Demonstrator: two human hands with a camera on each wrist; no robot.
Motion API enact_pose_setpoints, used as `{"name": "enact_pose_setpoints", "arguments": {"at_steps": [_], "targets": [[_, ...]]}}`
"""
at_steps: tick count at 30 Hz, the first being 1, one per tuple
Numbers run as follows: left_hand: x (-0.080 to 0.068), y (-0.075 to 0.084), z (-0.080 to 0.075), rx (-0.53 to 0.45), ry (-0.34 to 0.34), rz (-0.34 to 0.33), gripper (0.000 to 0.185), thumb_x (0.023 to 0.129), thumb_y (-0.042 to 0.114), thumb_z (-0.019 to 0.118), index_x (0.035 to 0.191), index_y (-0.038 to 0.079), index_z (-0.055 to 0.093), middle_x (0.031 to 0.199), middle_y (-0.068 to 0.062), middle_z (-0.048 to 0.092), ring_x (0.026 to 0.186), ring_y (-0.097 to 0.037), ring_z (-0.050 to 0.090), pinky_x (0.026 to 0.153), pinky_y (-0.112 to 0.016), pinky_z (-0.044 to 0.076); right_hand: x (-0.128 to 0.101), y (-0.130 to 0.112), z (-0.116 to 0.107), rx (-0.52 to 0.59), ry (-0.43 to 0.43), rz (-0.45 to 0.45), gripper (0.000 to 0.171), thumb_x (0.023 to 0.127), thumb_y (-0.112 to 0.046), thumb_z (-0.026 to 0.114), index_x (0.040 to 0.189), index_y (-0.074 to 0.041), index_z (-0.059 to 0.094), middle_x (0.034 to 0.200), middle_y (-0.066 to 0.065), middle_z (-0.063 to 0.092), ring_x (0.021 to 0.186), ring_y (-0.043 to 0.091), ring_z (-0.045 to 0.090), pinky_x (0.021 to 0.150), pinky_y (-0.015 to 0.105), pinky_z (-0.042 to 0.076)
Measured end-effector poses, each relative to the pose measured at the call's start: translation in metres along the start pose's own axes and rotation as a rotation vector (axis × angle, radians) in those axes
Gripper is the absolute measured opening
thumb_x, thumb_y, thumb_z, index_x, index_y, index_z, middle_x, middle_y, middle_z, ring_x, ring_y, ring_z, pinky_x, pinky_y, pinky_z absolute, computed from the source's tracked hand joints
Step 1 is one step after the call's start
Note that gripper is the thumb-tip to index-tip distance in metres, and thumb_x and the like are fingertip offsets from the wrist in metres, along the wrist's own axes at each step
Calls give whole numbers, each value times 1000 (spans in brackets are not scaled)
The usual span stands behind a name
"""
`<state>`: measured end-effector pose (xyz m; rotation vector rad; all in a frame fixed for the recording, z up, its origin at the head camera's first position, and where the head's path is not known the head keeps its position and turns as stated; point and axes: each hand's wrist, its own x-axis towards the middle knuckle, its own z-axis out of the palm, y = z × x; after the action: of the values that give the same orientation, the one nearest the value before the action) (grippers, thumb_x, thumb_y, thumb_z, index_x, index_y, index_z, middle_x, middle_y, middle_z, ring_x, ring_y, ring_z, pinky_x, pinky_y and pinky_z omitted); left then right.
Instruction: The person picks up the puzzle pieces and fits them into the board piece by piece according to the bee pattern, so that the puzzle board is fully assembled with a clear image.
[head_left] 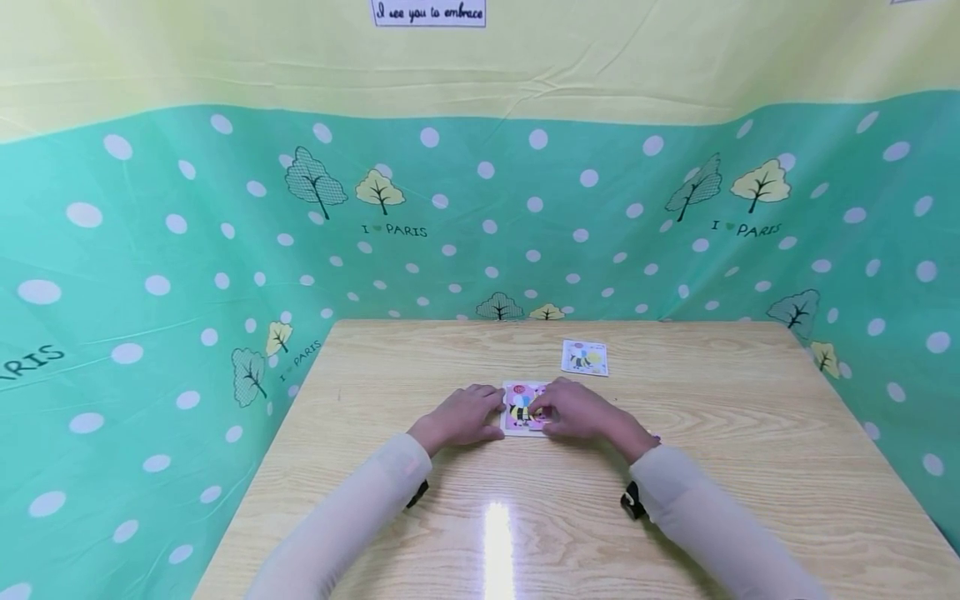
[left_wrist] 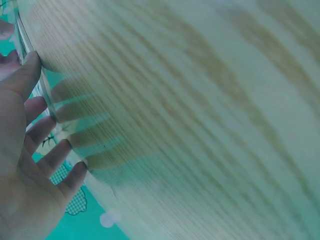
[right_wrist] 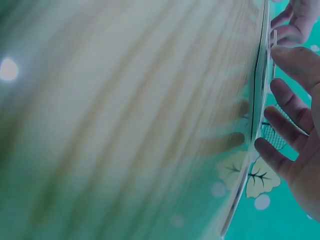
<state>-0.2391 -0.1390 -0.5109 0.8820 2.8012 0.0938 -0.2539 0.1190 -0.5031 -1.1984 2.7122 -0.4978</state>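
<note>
On the table lies a small, flat picture puzzle (head_left: 517,412) showing a striped bee on a pink ground with a white border. My left hand (head_left: 468,414) rests at its left edge, fingers fairly straight and fingertips down on the table; the left wrist view shows that hand (left_wrist: 35,130) with its fingers spread. Over the puzzle's right part, my right hand (head_left: 581,408) pinches a thin, flat puzzle piece (right_wrist: 274,40) between thumb and index finger. The other fingers of the right hand (right_wrist: 295,115) reach down to the tabletop. This hand hides the puzzle's right side.
Behind the right hand lies a second bee picture card (head_left: 584,357), with a yellow round shape on it. The wood-grain table (head_left: 375,367) meets a green dotted cloth (head_left: 420,275) at the back and sides. Dark straps show at both wrists.
</note>
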Motion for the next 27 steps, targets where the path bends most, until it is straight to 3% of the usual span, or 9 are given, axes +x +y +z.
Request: {"name": "enact_pose_setpoints", "arguments": {"at_steps": [27], "targets": [[-1,1,-3,4,10,11,66,96,55,62,148,15,52,155,-8,50,144,-28,47,119,-47,42,16,-4,3,-62,-73,51,30,86,-22,74,115,-25,77,91,-12,66,85,10,51,81,29,46]]}}
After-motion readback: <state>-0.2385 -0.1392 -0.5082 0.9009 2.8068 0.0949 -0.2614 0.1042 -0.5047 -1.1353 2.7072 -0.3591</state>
